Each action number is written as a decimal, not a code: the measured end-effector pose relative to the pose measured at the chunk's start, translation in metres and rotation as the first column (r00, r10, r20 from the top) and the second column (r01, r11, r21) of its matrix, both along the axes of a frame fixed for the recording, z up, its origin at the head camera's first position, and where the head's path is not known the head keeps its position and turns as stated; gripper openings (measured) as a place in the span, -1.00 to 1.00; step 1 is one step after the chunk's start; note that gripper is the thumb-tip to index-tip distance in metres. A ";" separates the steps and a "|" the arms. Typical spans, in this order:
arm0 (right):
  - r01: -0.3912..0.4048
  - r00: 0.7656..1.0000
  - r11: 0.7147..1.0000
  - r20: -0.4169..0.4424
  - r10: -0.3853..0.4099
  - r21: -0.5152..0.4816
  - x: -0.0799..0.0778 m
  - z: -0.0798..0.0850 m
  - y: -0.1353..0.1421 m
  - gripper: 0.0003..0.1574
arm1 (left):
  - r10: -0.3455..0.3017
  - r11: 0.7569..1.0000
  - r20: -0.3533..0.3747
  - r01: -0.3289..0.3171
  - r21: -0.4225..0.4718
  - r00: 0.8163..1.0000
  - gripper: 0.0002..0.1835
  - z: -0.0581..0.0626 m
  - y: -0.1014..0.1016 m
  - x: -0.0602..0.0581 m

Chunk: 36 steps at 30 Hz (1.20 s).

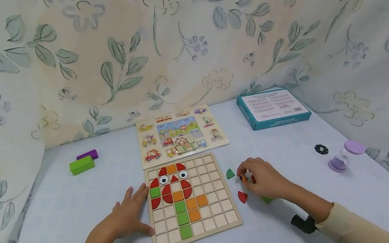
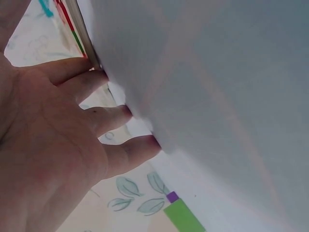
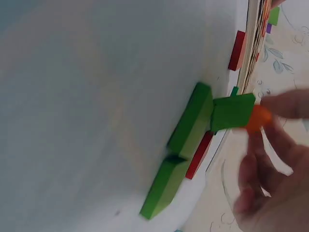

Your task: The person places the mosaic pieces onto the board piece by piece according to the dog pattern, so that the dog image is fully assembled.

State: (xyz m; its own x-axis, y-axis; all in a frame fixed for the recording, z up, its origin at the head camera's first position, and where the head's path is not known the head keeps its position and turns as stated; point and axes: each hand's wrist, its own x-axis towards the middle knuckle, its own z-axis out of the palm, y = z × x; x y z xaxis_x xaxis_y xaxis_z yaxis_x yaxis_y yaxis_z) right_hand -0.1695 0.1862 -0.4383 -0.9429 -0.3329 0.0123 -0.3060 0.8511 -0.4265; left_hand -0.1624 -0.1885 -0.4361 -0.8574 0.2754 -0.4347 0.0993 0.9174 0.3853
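Observation:
A wooden grid board (image 1: 215, 217) lies on the table with red, orange and green flat pieces set in some squares, including two round eye pieces. My left hand (image 1: 127, 216) rests at its left edge, fingers spread; in the left wrist view its fingertips (image 2: 153, 141) touch the table beside the board. Right of the board, my right hand (image 1: 265, 178) pinches a small orange piece (image 3: 259, 118), blurred in the right wrist view. A green piece (image 3: 233, 112) overlaps it there. Around that hand lie more green pieces (image 3: 190, 118), a red piece (image 1: 242, 197) and a green quarter-round piece (image 1: 229, 173).
Behind the board lies a vehicle picture puzzle (image 1: 148, 147) with a small picture card (image 1: 184, 143) on it. A teal box (image 1: 274, 108), a black disc (image 1: 321, 149) and a purple-capped little timer (image 1: 342, 160) stand to the right. Green (image 1: 82, 165) and purple (image 1: 89, 155) blocks lie far left.

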 end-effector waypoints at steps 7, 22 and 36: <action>-0.253 0.966 0.967 0.051 0.254 -0.021 0.013 0.015 -0.047 -0.61 | -0.003 1.000 0.002 0.003 0.006 1.000 0.30 0.001 -0.001 -0.002; -0.414 0.909 0.898 0.012 0.417 0.151 0.030 0.006 -0.098 -0.79 | 0.007 1.000 0.011 -0.007 0.013 1.000 0.29 0.002 0.001 0.000; -0.116 0.991 0.989 0.077 0.109 0.092 0.003 0.023 -0.042 -0.85 | -0.020 1.000 -0.012 0.020 0.015 1.000 0.30 0.003 0.000 0.001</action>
State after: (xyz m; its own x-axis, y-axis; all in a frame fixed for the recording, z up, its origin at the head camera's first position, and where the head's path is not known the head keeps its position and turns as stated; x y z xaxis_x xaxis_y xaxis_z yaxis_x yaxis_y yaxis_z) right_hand -0.1665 0.1441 -0.4156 -0.8965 -0.4336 -0.0912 -0.3742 0.8511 -0.3683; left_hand -0.1615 -0.1888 -0.4333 -0.8570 0.2990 -0.4198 0.1223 0.9092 0.3979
